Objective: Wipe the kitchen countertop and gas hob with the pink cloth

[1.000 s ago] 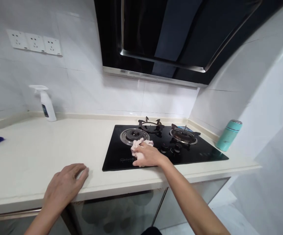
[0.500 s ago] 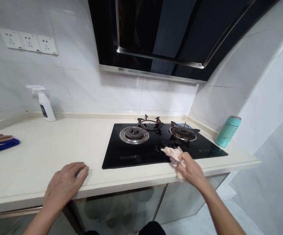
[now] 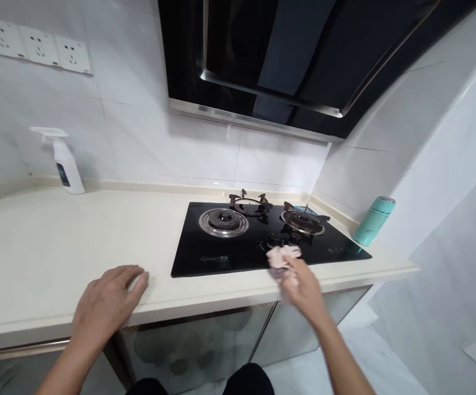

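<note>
My right hand [image 3: 301,288] is closed around a crumpled pale pink cloth [image 3: 281,263]. The cloth bunches over the front edge of the black glass gas hob [image 3: 238,260], just in front of its control knobs [image 3: 274,240]; motion slightly blurs hand and cloth. My left hand [image 3: 110,296] rests on the cream countertop [image 3: 139,230] near its front edge, left of the hob, holding nothing, with the thumb apart from the fingers. The left burner [image 3: 223,223] is bare of a pot support. One black pot support [image 3: 250,207] lies at the back, and another [image 3: 304,220] sits on the right burner.
A white spray bottle [image 3: 68,167] stands against the back wall at left. At the right end stands a turquoise flask [image 3: 373,222]. A black range hood [image 3: 254,66] overhangs the hob. Cabinet doors [image 3: 205,343] lie below the counter, above my knees [image 3: 250,379].
My right hand and the cloth have shifted left along the hob's front edge. The view has turned slightly, and another person's hand on a blue cloth at far left has left the picture.
</note>
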Motion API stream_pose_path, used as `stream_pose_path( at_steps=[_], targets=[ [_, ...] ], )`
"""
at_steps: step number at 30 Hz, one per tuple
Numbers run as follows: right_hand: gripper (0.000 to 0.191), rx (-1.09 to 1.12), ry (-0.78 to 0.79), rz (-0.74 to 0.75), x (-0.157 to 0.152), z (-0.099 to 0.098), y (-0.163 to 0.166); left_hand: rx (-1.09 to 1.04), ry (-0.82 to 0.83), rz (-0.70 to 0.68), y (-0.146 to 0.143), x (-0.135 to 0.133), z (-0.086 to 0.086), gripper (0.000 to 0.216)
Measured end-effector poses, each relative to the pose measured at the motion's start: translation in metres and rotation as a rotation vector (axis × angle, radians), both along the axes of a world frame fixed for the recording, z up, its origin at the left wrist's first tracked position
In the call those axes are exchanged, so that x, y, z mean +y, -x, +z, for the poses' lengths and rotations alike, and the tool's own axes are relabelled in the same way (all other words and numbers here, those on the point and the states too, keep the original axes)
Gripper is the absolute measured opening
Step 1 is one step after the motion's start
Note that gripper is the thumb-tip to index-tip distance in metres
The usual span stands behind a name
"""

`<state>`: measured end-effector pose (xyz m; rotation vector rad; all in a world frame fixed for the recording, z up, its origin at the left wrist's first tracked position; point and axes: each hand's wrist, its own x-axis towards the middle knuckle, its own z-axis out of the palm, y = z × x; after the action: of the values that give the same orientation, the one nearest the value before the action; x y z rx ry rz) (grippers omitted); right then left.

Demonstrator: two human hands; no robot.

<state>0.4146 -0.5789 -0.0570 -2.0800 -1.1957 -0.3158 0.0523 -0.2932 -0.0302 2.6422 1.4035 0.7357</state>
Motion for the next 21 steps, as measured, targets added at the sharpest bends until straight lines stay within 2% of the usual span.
stream_pose_path(
  at_steps=[5,8,10,12,15,18,21],
  targets=[
    [0.038,-0.159,-0.058,0.298,0.083,0.012,0.125,0.027,0.013,0.003,0.001,0.002,-0.001,0.048],
    [0.04,-0.21,-0.07,0.396,0.115,0.015,0.171,0.038,0.0,-0.019,0.002,0.006,-0.004,0.049],
    [0.041,-0.243,-0.096,0.409,0.124,0.012,0.187,0.029,-0.016,-0.03,0.003,0.008,-0.006,0.049],
    [0.042,-0.251,-0.131,0.403,0.125,0.006,0.189,0.017,-0.022,-0.031,0.004,0.011,-0.007,0.048],
    [0.04,-0.26,-0.18,0.423,0.115,-0.003,0.175,0.013,-0.012,-0.028,0.005,0.014,-0.008,0.045],
    [0.035,-0.291,-0.247,0.396,0.095,-0.01,0.146,0.036,-0.002,-0.021,0.007,0.019,-0.008,0.046],
    [0.034,-0.326,-0.327,0.265,0.069,-0.018,0.103,0.082,0.007,-0.013,0.008,0.025,-0.01,0.05]
  ],
)
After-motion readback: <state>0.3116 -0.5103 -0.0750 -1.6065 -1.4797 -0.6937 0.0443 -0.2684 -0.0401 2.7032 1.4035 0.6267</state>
